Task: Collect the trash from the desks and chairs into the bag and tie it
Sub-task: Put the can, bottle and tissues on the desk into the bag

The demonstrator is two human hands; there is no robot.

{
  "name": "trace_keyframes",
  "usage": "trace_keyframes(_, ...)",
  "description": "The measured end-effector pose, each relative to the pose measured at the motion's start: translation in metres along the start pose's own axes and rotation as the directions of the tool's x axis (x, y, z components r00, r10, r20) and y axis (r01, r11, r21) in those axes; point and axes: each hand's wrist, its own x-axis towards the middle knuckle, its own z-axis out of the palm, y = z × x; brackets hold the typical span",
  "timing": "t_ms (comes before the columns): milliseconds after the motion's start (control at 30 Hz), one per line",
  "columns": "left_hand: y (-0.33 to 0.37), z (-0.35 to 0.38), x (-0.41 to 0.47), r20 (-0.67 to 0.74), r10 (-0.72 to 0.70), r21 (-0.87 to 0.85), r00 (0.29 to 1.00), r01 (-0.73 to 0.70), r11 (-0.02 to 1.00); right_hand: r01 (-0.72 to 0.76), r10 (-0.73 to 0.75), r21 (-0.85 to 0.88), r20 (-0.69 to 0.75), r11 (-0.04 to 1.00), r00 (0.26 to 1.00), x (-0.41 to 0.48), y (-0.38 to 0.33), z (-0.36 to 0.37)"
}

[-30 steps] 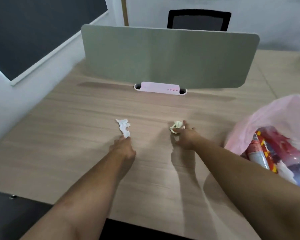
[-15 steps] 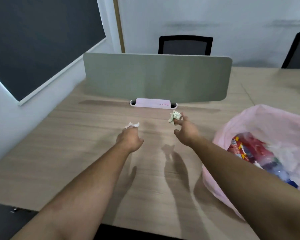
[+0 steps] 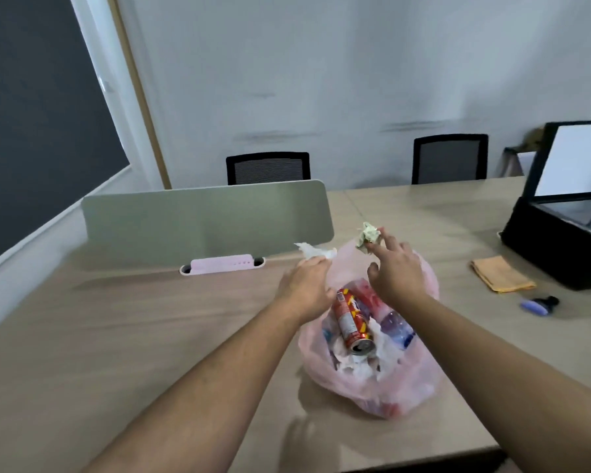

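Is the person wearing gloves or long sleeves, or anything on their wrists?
No. The left hand and the right hand have no gloves. The left forearm and the right forearm are uncovered too: no sleeve shows as far up as the picture reaches. No watch, bracelet or ring can be seen.

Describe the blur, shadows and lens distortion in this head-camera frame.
Head view: motion blur streaks the wall marks and desk grain; the left hand gripping the white tissue, the right hand pinching the crumpled paper and the can look sharper; soft arm shadows fall on the desk; the wooden strip leans, wide-angle distortion; the white panel is blown out.
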Motion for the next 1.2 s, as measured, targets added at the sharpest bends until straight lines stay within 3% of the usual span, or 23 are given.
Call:
trace_keyframes(167,0.052,0.048,-0.007,0.095,0.136,-0.039,0.986,-0.132,0.990,-0.057,0.083,-0.171,0.150,0.984,0.985,-0.039,0.050,0.003)
trace_keyframes(300,0.060,0.072,-0.008,0.229,0.119,-0.084,0.966,-0.102,0.991,-0.008,0.051,-0.191,0.219,0.982,0.974,-0.056,0.071,0.007)
trace_keyframes(433,0.044,0.074,-0.008,-0.028,-0.063,-0.058,0.998,0.061,0.996,-0.096,0.106,-0.107,0.088,0.990,0.990,-0.056,0.080,-0.001)
trace_keyframes(500,0.028,0.077,-0.011,-0.076,-0.182,-0.056,0.980,0.178,0.982,-0.157,0.162,-0.072,0.075,0.985,0.984,-0.055,0.082,0.001)
trace_keyframes(633,-0.005,0.090,-0.023,0.177,-0.390,-0.116,0.904,0.412,0.904,-0.338,0.325,0.036,0.204,0.940,0.924,-0.047,0.087,0.015)
trace_keyframes(700,-0.013,0.098,-0.030,0.309,-0.391,-0.164,0.867,0.454,0.876,-0.408,0.372,0.090,0.272,0.909,0.888,-0.044,0.089,0.021)
trace_keyframes(767,-0.018,0.107,-0.034,0.351,-0.367,-0.222,0.862,0.457,0.861,-0.434,0.383,0.116,0.310,0.893,0.870,-0.042,0.091,0.024)
trace_keyframes(1000,-0.022,0.121,-0.034,0.285,-0.288,-0.381,0.914,0.384,0.841,-0.514,0.485,0.315,0.169,0.798,0.858,-0.037,0.075,0.026)
trace_keyframes(1200,-0.045,0.082,-0.034,0.120,-0.382,-0.346,0.916,0.399,0.849,-0.474,0.462,0.446,0.143,0.759,0.875,-0.021,0.039,0.016)
